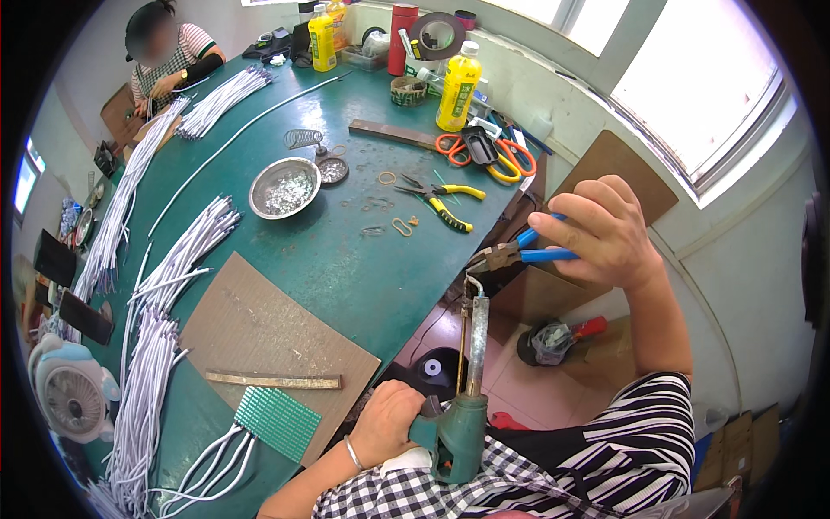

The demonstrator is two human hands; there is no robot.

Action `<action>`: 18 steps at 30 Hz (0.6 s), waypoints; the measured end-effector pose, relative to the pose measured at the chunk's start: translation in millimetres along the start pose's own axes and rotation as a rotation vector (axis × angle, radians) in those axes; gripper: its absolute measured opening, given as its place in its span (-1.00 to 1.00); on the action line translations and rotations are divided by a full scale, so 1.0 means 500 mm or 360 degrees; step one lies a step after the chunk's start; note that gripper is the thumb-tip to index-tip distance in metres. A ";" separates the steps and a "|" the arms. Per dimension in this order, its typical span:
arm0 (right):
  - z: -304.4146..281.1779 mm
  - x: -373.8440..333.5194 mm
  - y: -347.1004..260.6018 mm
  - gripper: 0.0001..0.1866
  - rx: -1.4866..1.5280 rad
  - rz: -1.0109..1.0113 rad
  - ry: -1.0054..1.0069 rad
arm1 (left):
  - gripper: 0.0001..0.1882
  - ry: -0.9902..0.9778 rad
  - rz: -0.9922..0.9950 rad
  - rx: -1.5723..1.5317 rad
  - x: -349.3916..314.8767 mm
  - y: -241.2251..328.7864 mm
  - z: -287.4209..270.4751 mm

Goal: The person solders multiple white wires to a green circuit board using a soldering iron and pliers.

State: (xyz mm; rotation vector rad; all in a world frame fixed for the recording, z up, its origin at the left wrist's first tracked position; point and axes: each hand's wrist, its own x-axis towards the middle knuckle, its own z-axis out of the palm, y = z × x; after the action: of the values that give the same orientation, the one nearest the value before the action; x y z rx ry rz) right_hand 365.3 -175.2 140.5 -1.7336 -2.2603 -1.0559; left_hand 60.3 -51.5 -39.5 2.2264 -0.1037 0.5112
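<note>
Left hand closed on a green soldering gun, which stands upright off the counter, just beyond its near edge. Right hand wrapped round blue-handled pliers, their nose at the gun's bent tip; whether clamped on it, cannot tell. On the counter: green circuit board by the near edge, metal strip just beside it; white wire bundles along the left edge; yellow-handled pliers close to the near edge.

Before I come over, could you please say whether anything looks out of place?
One long white cable lies alone across the green tabletop, which looks odd because most other white cables lie in bundles.
</note>
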 end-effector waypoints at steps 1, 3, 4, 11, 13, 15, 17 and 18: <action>0.001 -0.001 0.000 -0.56 -0.0025 0.0014 0.0014 | -0.39 0.0007 0.0023 0.0027 0.000 0.000 0.001; -0.003 -0.005 0.001 -0.54 -0.0023 0.0049 -0.0008 | -0.39 0.0019 0.0023 0.0022 0.000 0.000 0.002; -0.006 -0.007 0.001 -0.52 -0.0022 0.0085 -0.0031 | -0.40 0.0029 0.0024 0.0017 -0.001 -0.001 0.002; 0.027 -0.075 -0.025 -0.42 0.0027 0.0420 0.0079 | -0.42 0.0092 0.0007 0.0104 0.002 0.008 -0.004; 0.041 -0.096 -0.039 -0.38 0.0174 0.0545 0.0150 | -0.42 0.0044 -0.0007 0.0149 0.003 0.007 -0.006; 0.052 -0.111 -0.055 -0.36 0.0223 0.0589 0.0165 | -0.41 0.0079 0.0004 0.0138 0.006 0.007 -0.004; 0.057 -0.116 -0.064 -0.34 0.0289 0.0646 0.0202 | -0.40 0.0097 0.0012 0.0132 0.007 0.006 -0.003; 0.057 -0.114 -0.069 -0.34 0.0300 0.0653 0.0210 | -0.43 0.0094 -0.0067 0.0006 0.003 0.004 -0.002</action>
State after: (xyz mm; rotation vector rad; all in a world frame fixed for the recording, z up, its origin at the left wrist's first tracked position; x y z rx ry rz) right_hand 363.8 -208.8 76.2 -1.8715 -1.7562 -0.8143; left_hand 61.0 -52.0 -36.9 2.2104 -0.0250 0.5543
